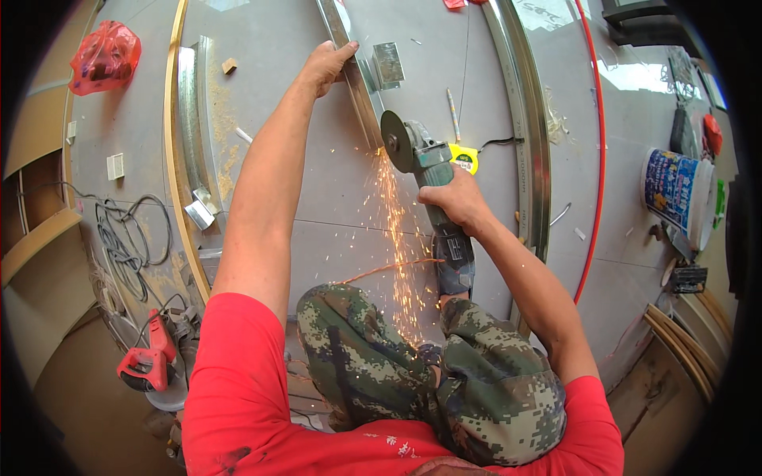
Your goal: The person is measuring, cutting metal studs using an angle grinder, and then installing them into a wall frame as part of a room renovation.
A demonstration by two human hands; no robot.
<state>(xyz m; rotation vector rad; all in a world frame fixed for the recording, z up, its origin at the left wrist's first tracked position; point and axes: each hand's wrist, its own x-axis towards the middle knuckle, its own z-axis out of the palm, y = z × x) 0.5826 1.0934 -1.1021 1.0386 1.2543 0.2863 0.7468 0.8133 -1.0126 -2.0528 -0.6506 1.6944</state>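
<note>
Metal channel (361, 103) slants forward-left from the grinder (432, 156); left hand (324, 70) has fingers clamped on it, right hand (459, 197) grips the grinder, whose disc (402, 151) seemingly touches the channel's sparking near end.

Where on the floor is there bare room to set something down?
Bare floor shows between the wooden block and the left hand, and between the pencil-like stick and the long metal channel. It is crowded around the right hand: angle grinder, tape measure, sparks.

A dark angle grinder (448, 232), sparking orange, meets the near end of a slanting silvery channel (362, 99).
</note>
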